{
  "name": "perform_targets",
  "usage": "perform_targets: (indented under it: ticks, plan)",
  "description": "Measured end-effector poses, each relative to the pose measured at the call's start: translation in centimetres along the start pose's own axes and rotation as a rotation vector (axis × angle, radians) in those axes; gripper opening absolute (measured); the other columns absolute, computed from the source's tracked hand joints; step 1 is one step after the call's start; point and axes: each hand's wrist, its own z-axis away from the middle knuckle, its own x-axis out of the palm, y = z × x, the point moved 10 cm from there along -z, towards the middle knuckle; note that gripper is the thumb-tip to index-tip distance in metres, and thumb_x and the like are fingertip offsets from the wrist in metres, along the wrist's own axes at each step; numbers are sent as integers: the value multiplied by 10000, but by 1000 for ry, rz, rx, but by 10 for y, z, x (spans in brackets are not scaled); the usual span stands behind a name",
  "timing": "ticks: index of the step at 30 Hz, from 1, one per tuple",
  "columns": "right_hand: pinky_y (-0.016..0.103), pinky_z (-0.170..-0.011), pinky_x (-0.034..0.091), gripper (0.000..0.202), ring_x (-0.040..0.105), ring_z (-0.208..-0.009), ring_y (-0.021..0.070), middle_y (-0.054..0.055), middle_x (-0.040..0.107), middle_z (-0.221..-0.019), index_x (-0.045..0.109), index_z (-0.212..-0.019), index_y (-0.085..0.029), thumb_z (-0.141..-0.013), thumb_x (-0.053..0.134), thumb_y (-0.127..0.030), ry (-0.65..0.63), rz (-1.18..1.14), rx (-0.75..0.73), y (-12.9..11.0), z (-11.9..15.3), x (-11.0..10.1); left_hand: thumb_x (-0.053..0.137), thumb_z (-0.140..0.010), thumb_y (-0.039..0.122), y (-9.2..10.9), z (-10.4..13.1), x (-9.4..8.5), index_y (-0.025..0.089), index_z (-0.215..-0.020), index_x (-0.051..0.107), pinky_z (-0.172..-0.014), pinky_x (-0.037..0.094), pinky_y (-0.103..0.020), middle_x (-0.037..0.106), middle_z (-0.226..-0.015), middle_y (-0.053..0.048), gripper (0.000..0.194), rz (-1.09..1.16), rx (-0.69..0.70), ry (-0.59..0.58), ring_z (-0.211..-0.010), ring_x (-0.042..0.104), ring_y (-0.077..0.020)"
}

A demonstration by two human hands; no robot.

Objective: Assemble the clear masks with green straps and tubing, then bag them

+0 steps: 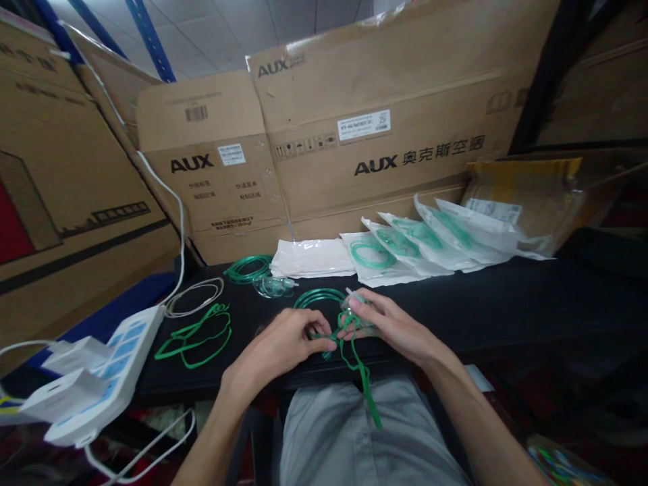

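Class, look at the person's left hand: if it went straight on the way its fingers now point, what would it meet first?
The left hand would probably meet the green strap first, close to the right hand's fingertips; depth there is unclear.

Large carton (405, 88), beyond both hands: "AUX" at upper left; "AUX 奥克斯空调" at center, beyond the right hand (392, 320). Its white label (364, 125) shows "25"; remaining characters too small to read. Handling symbols (305, 146), including umbrella and arrows: left of that label. Carton panel (217, 182), beyond and left of the left hand (291, 341): "AUX", "分拣标签 粘贴区域", "快递面单 粘贴区域"; barcode (196, 113) above. Far-left carton (45, 128): print blurred.
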Motion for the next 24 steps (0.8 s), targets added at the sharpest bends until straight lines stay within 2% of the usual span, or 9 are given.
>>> perform_targets:
  ticks: [4,7,11,14,17,19,21,24]
  plan:
    - [320,-853,573,370,694,-805,137,4,666,-865,582,-979,-169,-874,702,-503,-1,1,-28,1,-1,0,731,-791,483,-6,3,5,247,-1100,697,-761,474,-258,734,-944,-4,391,-35,-56,-8,-909,673,-199]
    - [323,-842,578,363,689,-806,142,0,654,-862,589,-983,-173,-876,701,-501,6,-2,-50,1,-2,-1,710,-783,519,-12,4,8,244,-1020,733,-772,468,-270,743,-972,-17,364,-73,-130,-50,-931,673,-220]
    - [309,-802,576,320,694,-779,143,12,666,-880,589,-987,-178,-920,653,-484,23,-1,-92,-3,0,-5,696,-779,495,-19,3,11,246,-920,752,-698,440,-276,747,-916,-5,291,-113,-202,-98,-868,675,-222]
    - [300,-764,574,312,700,-746,149,13,671,-854,578,-944,-178,-924,646,-482,58,-31,-133,-9,1,-9,700,-783,410,-15,0,7,226,-899,732,-744,440,-280,729,-928,-13,220,-136,-157,-44,-899,666,-215]
    - [295,-711,571,345,704,-719,163,20,676,-813,578,-945,-173,-908,657,-507,99,-49,-136,-11,1,-12,653,-794,233,-3,0,0,215,-903,687,-812,439,-281,705,-952,-13,116,-207,-76,58,-923,655,-199]
    - [287,-678,566,361,704,-701,166,20,672,-796,581,-955,-170,-900,661,-517,114,-50,-129,-11,1,-13,608,-787,144,7,1,-1,217,-910,658,-833,444,-285,691,-957,-10,152,-266,-30,99,-911,653,-193]
    - [285,-659,561,354,696,-676,161,8,655,-778,580,-943,-171,-905,656,-515,97,-47,-128,-11,1,-12,582,-797,113,15,2,0,220,-942,649,-863,452,-303,684,-992,-18,193,-321,3,124,-943,649,-207]
    - [302,-679,563,335,686,-669,158,2,647,-772,580,-929,-171,-934,620,-504,2,-10,-113,-8,2,-4,624,-837,186,20,6,6,233,-1067,674,-882,472,-334,686,-1084,-34,240,-327,15,85,-974,656,-233]
